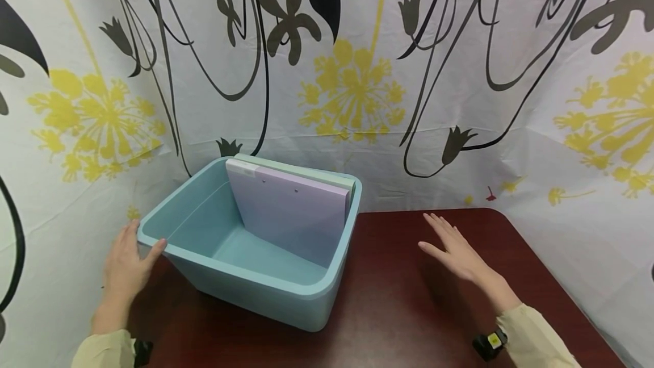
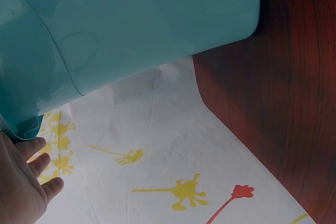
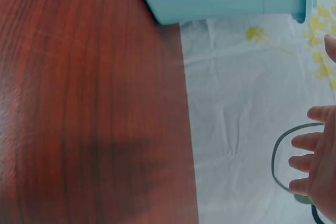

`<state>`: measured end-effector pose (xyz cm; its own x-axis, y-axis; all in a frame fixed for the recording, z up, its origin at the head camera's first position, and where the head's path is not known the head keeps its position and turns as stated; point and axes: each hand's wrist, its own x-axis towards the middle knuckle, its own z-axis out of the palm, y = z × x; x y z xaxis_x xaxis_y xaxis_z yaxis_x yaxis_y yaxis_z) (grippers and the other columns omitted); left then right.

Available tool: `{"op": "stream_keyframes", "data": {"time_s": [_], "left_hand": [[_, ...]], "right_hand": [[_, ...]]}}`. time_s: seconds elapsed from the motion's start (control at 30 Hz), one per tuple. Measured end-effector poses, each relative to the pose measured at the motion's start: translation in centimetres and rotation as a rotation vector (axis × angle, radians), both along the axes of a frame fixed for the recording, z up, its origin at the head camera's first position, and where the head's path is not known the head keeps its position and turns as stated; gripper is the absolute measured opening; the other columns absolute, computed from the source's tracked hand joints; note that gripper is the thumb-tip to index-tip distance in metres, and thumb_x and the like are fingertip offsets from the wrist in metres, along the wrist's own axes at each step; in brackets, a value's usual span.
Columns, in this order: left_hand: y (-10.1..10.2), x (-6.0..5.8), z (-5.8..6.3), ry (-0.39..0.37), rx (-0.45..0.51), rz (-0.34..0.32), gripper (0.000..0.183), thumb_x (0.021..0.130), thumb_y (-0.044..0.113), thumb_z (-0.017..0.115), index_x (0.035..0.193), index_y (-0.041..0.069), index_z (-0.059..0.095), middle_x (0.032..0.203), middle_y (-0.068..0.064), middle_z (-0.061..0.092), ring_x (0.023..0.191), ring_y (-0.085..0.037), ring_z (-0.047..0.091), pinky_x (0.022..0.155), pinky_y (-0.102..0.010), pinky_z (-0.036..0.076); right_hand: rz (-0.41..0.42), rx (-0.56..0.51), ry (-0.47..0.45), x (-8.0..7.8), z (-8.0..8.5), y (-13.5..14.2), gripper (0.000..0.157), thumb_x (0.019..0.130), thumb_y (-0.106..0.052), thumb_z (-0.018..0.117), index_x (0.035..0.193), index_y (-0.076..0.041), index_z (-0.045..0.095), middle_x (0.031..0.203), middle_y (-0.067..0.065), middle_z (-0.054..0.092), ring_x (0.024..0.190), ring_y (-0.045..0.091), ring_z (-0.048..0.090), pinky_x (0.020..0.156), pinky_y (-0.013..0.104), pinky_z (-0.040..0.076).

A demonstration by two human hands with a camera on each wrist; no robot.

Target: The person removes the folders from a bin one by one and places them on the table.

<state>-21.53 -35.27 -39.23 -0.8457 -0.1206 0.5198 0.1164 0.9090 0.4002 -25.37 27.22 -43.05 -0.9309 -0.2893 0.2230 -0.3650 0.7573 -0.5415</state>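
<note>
A light blue plastic bin [image 1: 245, 283] stands at an angle on the dark red table. Inside it, a lilac folder [image 1: 291, 209] with two small rivets leans upright against the far side. The edge of a pale green folder [image 1: 306, 170] shows behind it. My left hand [image 1: 128, 266] is at the bin's near left corner, thumb along the rim and fingers outside. In the left wrist view, the fingers [image 2: 39, 166] look loosely spread just below the rim. To the right of the bin, my right hand [image 1: 455, 249] is held above the table with straight fingers, holding nothing.
The wood-grain table [image 1: 398, 300] has a rounded far right corner. A white cloth [image 1: 368, 112] with yellow flowers and grey vines hangs behind and on both sides. Each wrist carries a small dark camera, such as the right wrist camera [image 1: 490, 343].
</note>
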Motion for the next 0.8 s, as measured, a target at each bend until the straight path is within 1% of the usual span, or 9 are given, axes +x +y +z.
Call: {"op": "stream_keyframes", "data": {"time_s": [0.2,0.33,0.43,0.57,0.67,0.8], "left_hand": [[-0.1,-0.1,0.0,-0.008,-0.004,0.004,0.075,0.087,0.04,0.05,0.137,-0.009,0.024,0.131,-0.035,0.031,0.116,-0.051,0.032,0.088,-0.063,0.026],[-0.1,-0.1,-0.1,-0.016,-0.004,0.008,0.075,0.087,0.041,0.049,0.137,-0.009,0.023,0.132,-0.035,0.03,0.116,-0.051,0.031,0.088,-0.064,0.026],[-0.1,-0.1,-0.1,-0.015,-0.002,0.007,0.075,0.088,0.041,0.048,0.138,-0.009,0.022,0.132,-0.036,0.029,0.116,-0.051,0.031,0.087,-0.064,0.026],[0.0,-0.1,0.0,-0.008,0.003,0.0,0.075,0.088,0.04,0.049,0.137,-0.01,0.022,0.131,-0.036,0.03,0.115,-0.051,0.032,0.087,-0.064,0.026],[0.0,-0.1,-0.1,-0.003,0.006,-0.004,0.075,0.088,0.039,0.05,0.137,-0.01,0.022,0.13,-0.037,0.031,0.114,-0.052,0.032,0.087,-0.063,0.026],[0.0,-0.1,0.0,0.0,0.009,-0.01,0.074,0.087,0.038,0.05,0.136,-0.011,0.023,0.129,-0.037,0.031,0.113,-0.052,0.032,0.087,-0.064,0.026]], "right_hand": [[0.028,-0.033,-0.006,-0.3,1.1,-0.9,0.07,0.09,-0.04,0.05,0.146,-0.012,0.018,0.149,0.018,0.016,0.136,0.037,0.011,0.104,0.058,0.008],[0.045,-0.074,0.0,-0.3,1.6,-1.5,0.07,0.09,-0.038,0.051,0.146,-0.014,0.018,0.149,0.016,0.018,0.135,0.037,0.016,0.101,0.059,0.015],[0.041,-0.1,0.013,-0.4,1.9,-2.1,0.07,0.089,-0.038,0.053,0.146,-0.017,0.019,0.148,0.014,0.021,0.133,0.036,0.021,0.099,0.058,0.021],[0.022,-0.121,0.038,-0.7,2.3,-2.8,0.07,0.087,-0.039,0.056,0.145,-0.02,0.022,0.147,0.012,0.026,0.132,0.036,0.025,0.099,0.057,0.023],[0.012,-0.138,0.043,-0.9,2.6,-3.2,0.071,0.086,-0.039,0.058,0.144,-0.019,0.024,0.146,0.013,0.027,0.132,0.036,0.025,0.098,0.057,0.024],[0.024,-0.179,0.057,-1.1,3.1,-3.9,0.071,0.085,-0.037,0.059,0.144,-0.019,0.025,0.145,0.014,0.029,0.131,0.035,0.026,0.098,0.057,0.025]]}}
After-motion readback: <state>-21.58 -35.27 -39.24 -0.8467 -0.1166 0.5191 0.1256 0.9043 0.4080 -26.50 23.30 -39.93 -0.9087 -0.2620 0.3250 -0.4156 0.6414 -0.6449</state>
